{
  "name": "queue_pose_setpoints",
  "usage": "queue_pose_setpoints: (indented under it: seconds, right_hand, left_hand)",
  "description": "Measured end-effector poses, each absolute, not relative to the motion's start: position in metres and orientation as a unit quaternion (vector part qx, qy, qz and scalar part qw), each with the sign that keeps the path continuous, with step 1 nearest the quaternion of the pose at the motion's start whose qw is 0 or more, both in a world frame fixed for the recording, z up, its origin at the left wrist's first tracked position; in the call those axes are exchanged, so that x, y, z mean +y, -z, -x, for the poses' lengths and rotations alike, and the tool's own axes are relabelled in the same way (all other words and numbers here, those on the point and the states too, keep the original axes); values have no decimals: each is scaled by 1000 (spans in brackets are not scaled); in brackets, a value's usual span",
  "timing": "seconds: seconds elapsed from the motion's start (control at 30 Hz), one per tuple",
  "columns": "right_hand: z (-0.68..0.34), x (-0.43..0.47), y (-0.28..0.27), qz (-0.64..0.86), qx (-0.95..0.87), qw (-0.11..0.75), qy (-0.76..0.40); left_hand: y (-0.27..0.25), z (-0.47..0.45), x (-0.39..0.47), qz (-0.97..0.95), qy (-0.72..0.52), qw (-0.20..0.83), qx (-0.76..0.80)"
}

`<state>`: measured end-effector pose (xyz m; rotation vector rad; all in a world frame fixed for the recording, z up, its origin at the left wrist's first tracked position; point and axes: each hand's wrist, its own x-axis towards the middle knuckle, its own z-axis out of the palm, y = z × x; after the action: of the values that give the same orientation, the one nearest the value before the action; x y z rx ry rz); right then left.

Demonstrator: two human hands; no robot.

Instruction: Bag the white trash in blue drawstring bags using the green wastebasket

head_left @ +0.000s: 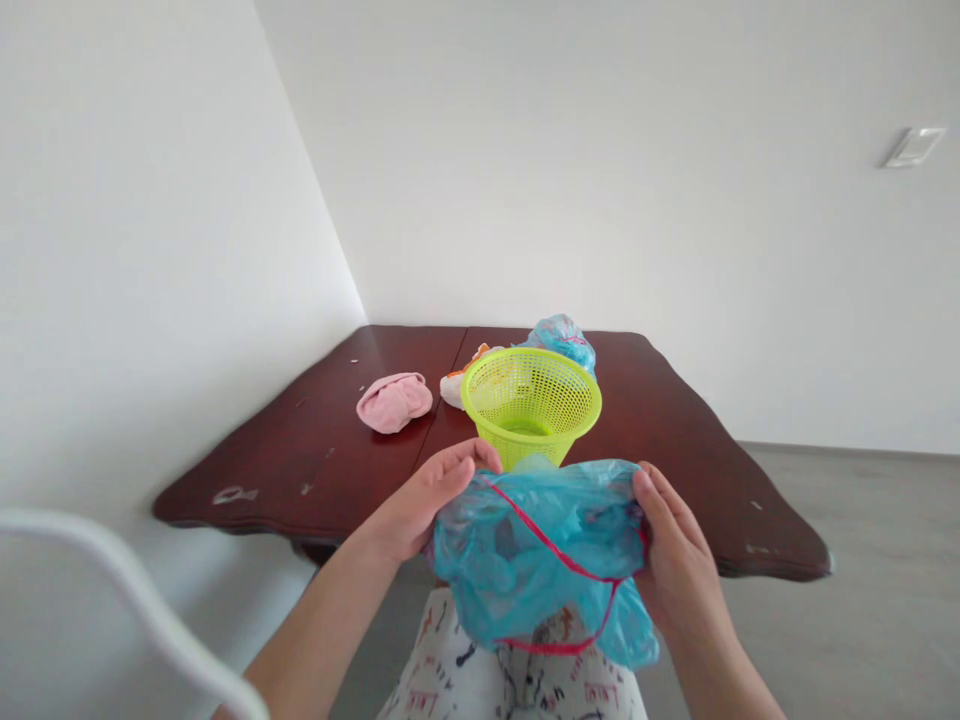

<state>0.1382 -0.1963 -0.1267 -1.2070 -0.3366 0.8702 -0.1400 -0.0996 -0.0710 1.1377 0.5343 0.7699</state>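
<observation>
A thin blue plastic bag [540,570] with a red drawstring is stretched between my two hands, over my lap at the table's front edge. My left hand [439,490] pinches its upper left side, thumb on top. At the upper right edge, my right hand [675,545] grips the plastic between thumb and fingers. Just beyond the bag stands a lime-green mesh basket [532,395], upright, with nothing visible inside; the bag hides part of its base.
The dark red table [660,420] has wavy edges. A folded pink cloth [394,402] lies left of the basket. Behind the basket are a white and orange item [452,388], partly hidden, and a bunched blue bag [562,335]. A white cable [135,590] curves at lower left.
</observation>
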Motion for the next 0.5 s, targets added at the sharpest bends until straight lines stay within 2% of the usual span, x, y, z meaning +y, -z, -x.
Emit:
queue_pose_setpoints:
  seconds: [0.1, 0.2, 0.3, 0.4, 0.5]
  right_hand:
    - [-146, -190, 100, 555, -180, 701, -410]
    - [-157, -187, 68, 526, -228, 664, -479]
    - [-173, -188, 38, 452, -396, 581, -549]
    - [-184, -191, 12, 466, -592, 455, -475]
    - [-181, -190, -6, 562, -673, 363, -314]
  left_hand:
    - [51, 153, -99, -645, -307, 667, 212]
    - [22, 158, -95, -734, -313, 552, 242]
    - [-8, 156, -87, -773, -350, 448, 283]
    - [-33, 150, -78, -764, -397, 409, 304]
    - [-56, 142, -74, -715, -428, 474, 284]
